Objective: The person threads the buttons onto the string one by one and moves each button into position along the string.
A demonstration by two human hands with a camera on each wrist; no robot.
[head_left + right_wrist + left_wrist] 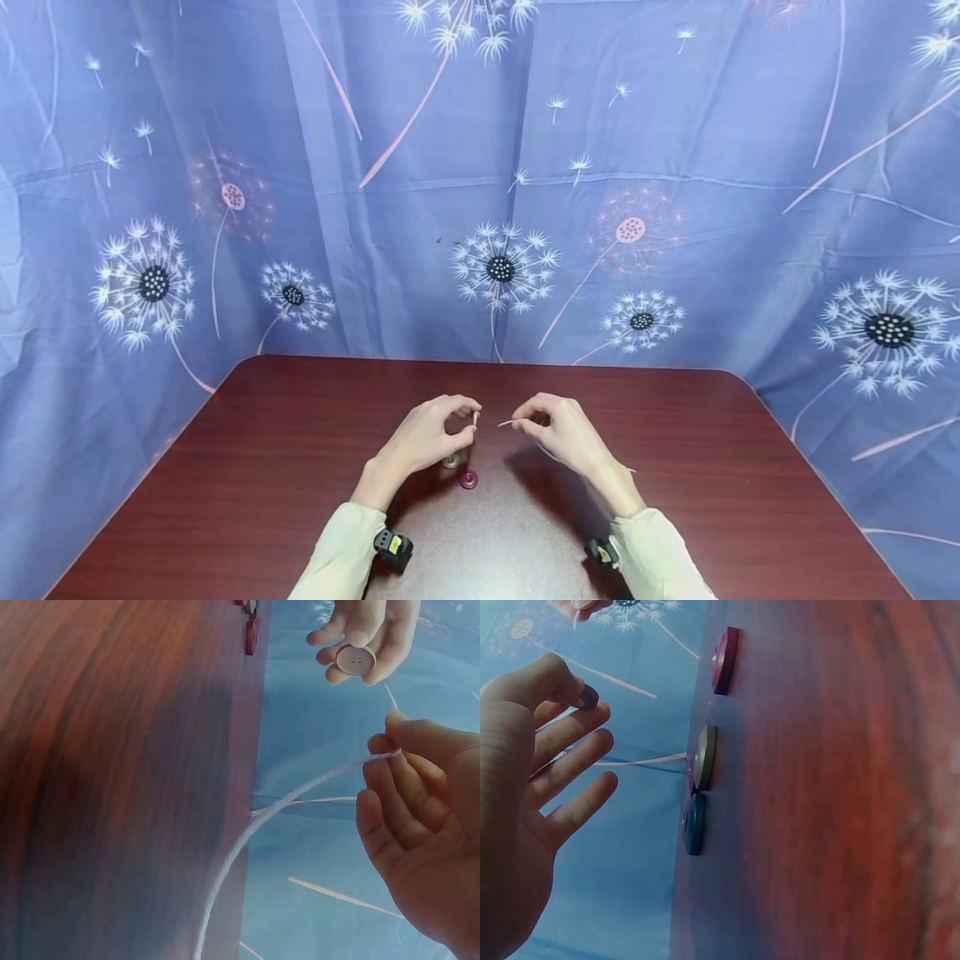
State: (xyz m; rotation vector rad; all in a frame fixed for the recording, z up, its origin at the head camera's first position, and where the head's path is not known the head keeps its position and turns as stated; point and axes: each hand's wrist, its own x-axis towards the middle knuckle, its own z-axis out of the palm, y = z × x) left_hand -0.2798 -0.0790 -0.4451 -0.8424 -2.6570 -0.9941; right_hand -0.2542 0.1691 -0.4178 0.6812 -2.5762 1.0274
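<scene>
In the right wrist view, the left hand (381, 634) pinches a button (354, 668) at upper right; the right hand (435, 802), below it, pinches a string (264, 813) near its end. In the head view, the string's short tip points left toward the button, near but not touching, and the button stands edge-on. It looks round and pale, with small central holes; the whitish string curves to the right wrist frame's bottom.
</scene>
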